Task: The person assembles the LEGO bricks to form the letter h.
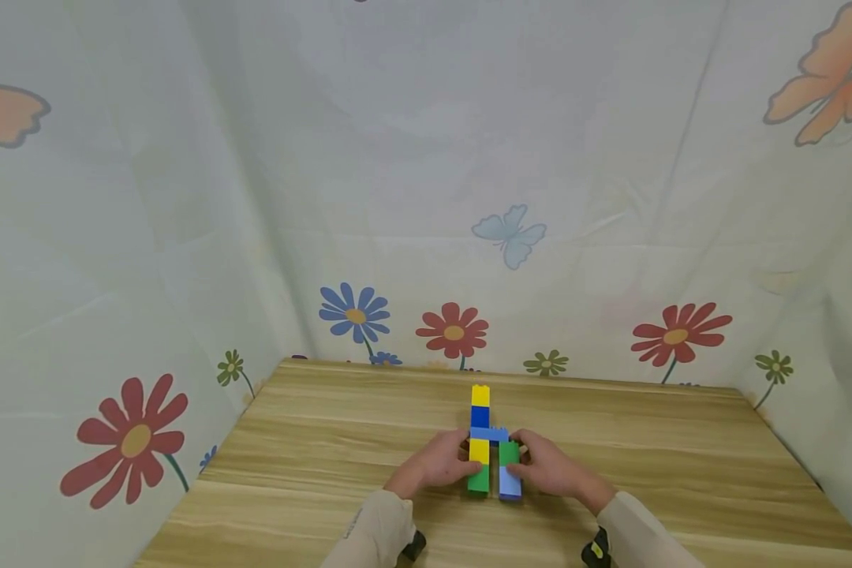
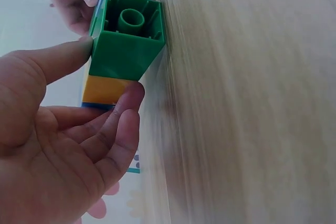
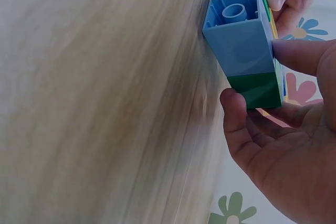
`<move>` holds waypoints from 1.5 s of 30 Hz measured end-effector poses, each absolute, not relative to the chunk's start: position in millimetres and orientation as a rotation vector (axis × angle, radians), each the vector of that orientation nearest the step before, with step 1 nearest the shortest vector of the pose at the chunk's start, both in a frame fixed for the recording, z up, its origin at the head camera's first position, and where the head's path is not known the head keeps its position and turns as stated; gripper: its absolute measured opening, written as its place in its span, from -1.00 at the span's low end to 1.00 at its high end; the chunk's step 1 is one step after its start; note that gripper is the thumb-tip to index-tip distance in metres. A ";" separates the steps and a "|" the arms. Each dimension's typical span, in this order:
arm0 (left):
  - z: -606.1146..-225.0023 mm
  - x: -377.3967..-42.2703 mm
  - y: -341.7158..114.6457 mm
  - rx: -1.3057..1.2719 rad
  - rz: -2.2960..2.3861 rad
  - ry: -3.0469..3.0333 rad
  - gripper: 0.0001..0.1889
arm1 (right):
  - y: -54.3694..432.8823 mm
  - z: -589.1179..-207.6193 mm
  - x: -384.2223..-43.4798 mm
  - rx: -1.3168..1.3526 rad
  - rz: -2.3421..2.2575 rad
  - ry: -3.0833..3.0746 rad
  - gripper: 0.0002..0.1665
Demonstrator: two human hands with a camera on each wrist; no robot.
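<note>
A chair-like build of toy building bricks (image 1: pixel 480 416) lies along the wooden table, its hollow undersides facing the person. Its longer column runs yellow, dark blue, yellow and green, crossed by a light blue brick (image 1: pixel 497 435). A shorter leg of green and light blue bricks (image 1: pixel 510 483) stands parallel to it, with a narrow gap between. My left hand (image 1: pixel 442 460) grips the long column, thumb on the green end brick (image 2: pixel 118 56) and fingers around the yellow one. On the short leg, my right hand (image 1: pixel 548 467) has its thumb at the light blue end brick (image 3: pixel 239 45) and fingers by the green one.
The wooden table (image 1: pixel 326 410) extends on both sides of the build. A pale cloth (image 1: pixel 397 158) printed with flowers and butterflies hangs behind and beside it. Dark straps (image 1: pixel 597 547) sit at the wrists.
</note>
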State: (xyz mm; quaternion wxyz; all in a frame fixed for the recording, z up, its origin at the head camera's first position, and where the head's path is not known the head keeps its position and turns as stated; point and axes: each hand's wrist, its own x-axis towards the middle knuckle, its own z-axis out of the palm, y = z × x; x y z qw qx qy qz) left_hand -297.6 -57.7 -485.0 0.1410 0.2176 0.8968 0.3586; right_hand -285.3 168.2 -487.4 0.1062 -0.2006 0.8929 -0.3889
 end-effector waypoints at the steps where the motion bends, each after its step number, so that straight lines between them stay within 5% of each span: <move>1: -485.6 -297.9 -57.5 0.633 1.033 2.591 -0.54 | 168.1 -487.9 -285.5 -0.581 -1.148 2.625 -0.47; 45: -490.1 -293.2 -52.1 0.677 1.070 2.621 -0.65 | 173.0 -492.6 -279.8 -0.556 -1.125 2.633 -0.47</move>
